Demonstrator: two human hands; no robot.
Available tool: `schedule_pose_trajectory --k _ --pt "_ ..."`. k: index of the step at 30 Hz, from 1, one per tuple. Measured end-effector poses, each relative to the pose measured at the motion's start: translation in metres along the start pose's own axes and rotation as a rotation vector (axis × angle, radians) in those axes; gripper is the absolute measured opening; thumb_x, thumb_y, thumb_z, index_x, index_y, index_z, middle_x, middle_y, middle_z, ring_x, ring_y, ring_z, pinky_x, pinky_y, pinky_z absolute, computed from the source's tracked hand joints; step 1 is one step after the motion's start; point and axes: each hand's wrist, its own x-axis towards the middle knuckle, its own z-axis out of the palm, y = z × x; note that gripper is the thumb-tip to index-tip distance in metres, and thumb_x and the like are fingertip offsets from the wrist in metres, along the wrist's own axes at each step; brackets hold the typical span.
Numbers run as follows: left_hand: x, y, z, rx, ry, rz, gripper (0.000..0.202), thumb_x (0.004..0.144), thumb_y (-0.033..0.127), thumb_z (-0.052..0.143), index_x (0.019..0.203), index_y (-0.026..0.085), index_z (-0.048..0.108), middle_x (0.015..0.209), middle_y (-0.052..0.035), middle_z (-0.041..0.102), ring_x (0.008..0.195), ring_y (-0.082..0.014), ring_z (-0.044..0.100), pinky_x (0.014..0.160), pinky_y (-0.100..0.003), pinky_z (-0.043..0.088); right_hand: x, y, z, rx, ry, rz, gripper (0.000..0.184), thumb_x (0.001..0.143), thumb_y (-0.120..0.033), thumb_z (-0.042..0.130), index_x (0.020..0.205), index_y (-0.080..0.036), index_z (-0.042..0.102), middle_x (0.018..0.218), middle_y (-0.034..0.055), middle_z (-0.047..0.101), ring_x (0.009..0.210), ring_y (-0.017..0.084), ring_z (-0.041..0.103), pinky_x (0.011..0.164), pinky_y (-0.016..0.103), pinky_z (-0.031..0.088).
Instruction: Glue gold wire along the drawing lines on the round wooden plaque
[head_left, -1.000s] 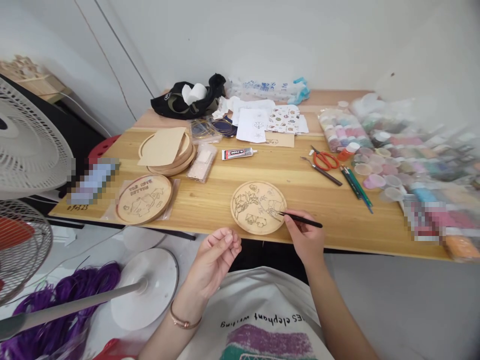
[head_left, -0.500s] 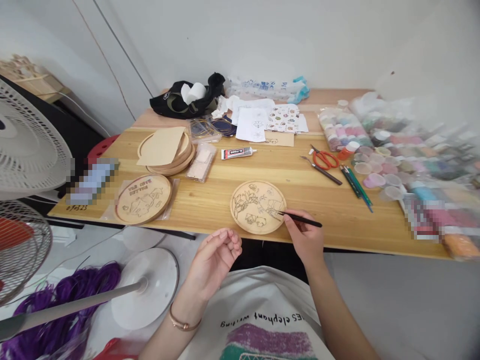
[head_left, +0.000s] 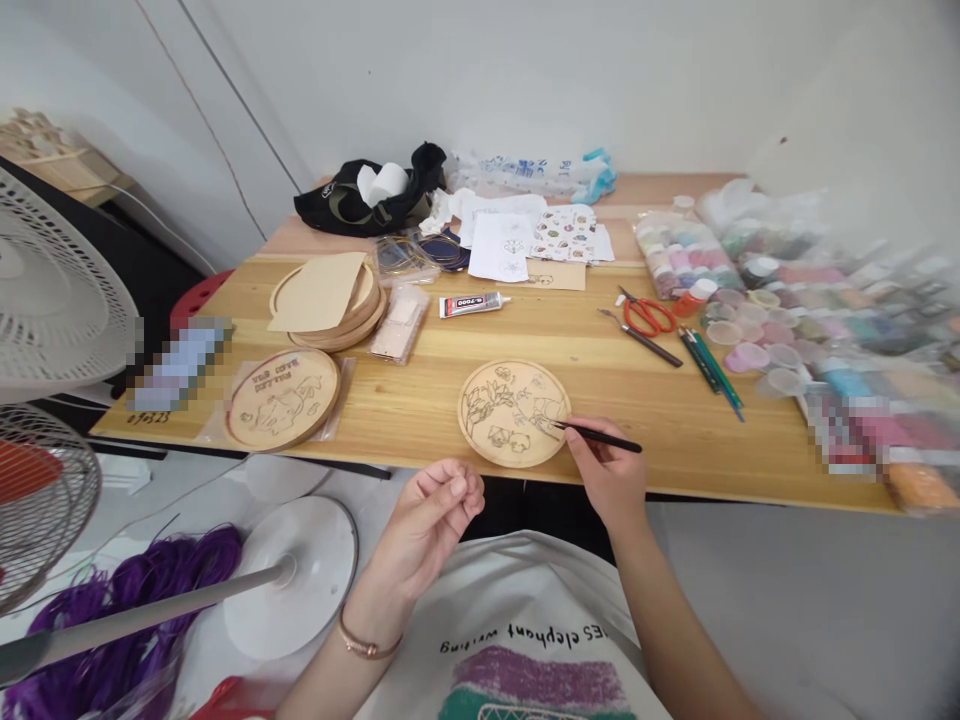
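Right grip [head_left: 609, 475] pinches a thin black tool [head_left: 604, 438] on the wooden disc [head_left: 495, 400]; left grip [head_left: 431, 510] hangs empty, half-curled.

This is a craft workroom: a wooden counter [head_left: 397, 420] carries paint pots [head_left: 765, 355] and scissors [head_left: 649, 317] beyond and right of the right hand [head_left: 609, 475], with a glue tube [head_left: 472, 304] and stacked wooden discs [head_left: 341, 335] beyond and left of it, and a standing fan [head_left: 52, 290] well to its left.

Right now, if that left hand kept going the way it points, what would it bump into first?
The left hand would likely meet the light wooden table's front edge first; depth is unclear, so it might pass above.
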Motion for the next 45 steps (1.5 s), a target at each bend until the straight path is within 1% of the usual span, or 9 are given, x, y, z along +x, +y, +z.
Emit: schedule_pose_trajectory --k 6,9,12,16,20,26,35,41,45 --pt "0.001 -0.004 -0.009 0.031 -0.019 -0.007 0.046 0.064 0.039 0.086 0.060 0.015 0.048 0.058 0.0046 0.041 0.055 -0.0063 0.039 0.051 -0.019 0.034 -0.001 0.000 0.000 0.001 -0.006 0.000 0.015 0.082 -0.035 0.066 0.088 -0.022 0.071 0.093 0.0066 0.071 0.087 0.021 0.066 0.073 0.035 0.055" --pt "0.000 -0.006 -0.016 0.037 -0.007 -0.027 0.047 0.065 0.042 0.085 0.060 0.015 0.047 0.057 0.0052 0.039 0.054 -0.0065 0.038 0.050 -0.019 0.033 -0.001 -0.001 -0.001 0.004 -0.007 -0.002 0.013 0.082 -0.034 0.066 0.088 -0.022 0.071 0.093 0.0066 0.071 0.088 0.021 0.066 0.074 0.035 0.055" --pt "-0.002 -0.007 -0.023 0.065 0.015 -0.040 0.045 0.067 0.041 0.084 0.059 0.015 0.049 0.058 0.0047 0.041 0.054 -0.0065 0.039 0.050 -0.019 0.032 -0.001 -0.001 -0.001 0.008 -0.005 -0.008 0.012 0.083 -0.032 0.066 0.088 -0.022 0.070 0.093 0.0063 0.070 0.089 0.021 0.066 0.075 0.035 0.055" --pt "-0.002 -0.009 -0.029 0.135 0.045 -0.033 0.040 0.065 0.036 0.086 0.059 0.013 0.054 0.059 0.0022 0.048 0.056 -0.0068 0.043 0.053 -0.020 0.033 -0.001 -0.001 -0.001 0.010 -0.005 -0.014 0.012 0.082 -0.032 0.066 0.087 -0.022 0.070 0.093 0.0064 0.071 0.090 0.021 0.066 0.075 0.035 0.056" --pt "0.000 -0.009 -0.027 0.147 0.045 -0.033 0.037 0.063 0.034 0.087 0.058 0.012 0.058 0.059 0.0011 0.051 0.057 -0.0071 0.045 0.054 -0.019 0.035 -0.001 0.000 0.000 0.002 0.004 -0.015 0.013 0.082 -0.034 0.066 0.087 -0.022 0.071 0.094 0.0067 0.071 0.091 0.022 0.067 0.077 0.037 0.056" --pt "0.001 -0.008 -0.019 0.099 0.061 -0.051 0.029 0.061 0.028 0.089 0.067 0.013 0.065 0.062 0.0001 0.056 0.061 -0.0086 0.050 0.055 -0.019 0.039 -0.001 -0.001 -0.001 -0.004 0.002 -0.016 0.012 0.082 -0.033 0.066 0.088 -0.023 0.071 0.094 0.0066 0.071 0.090 0.021 0.067 0.075 0.036 0.056" --pt "0.000 -0.006 -0.013 0.061 0.093 -0.067 0.024 0.057 0.022 0.090 0.067 0.014 0.070 0.064 -0.0003 0.062 0.062 -0.0078 0.056 0.056 -0.017 0.044 -0.001 -0.003 -0.001 0.000 -0.006 -0.034 0.010 0.083 -0.030 0.066 0.088 -0.023 0.071 0.093 0.0053 0.071 0.090 0.020 0.067 0.074 0.033 0.056" --pt "-0.001 -0.007 -0.016 0.064 0.118 -0.083 0.026 0.055 0.024 0.091 0.069 0.016 0.071 0.061 0.0012 0.062 0.057 -0.0066 0.055 0.053 -0.016 0.043 -0.001 -0.005 -0.001 -0.010 0.000 -0.025 0.010 0.083 -0.031 0.066 0.087 -0.023 0.071 0.092 0.0051 0.072 0.089 0.021 0.067 0.075 0.034 0.057" --pt "-0.001 -0.008 -0.015 0.061 0.107 -0.086 0.027 0.056 0.025 0.091 0.069 0.015 0.069 0.060 0.0017 0.060 0.057 -0.0067 0.055 0.053 -0.016 0.043 -0.001 -0.004 -0.001 -0.012 0.000 -0.027 0.010 0.083 -0.031 0.066 0.088 -0.023 0.070 0.092 0.0054 0.072 0.090 0.021 0.067 0.075 0.035 0.057"
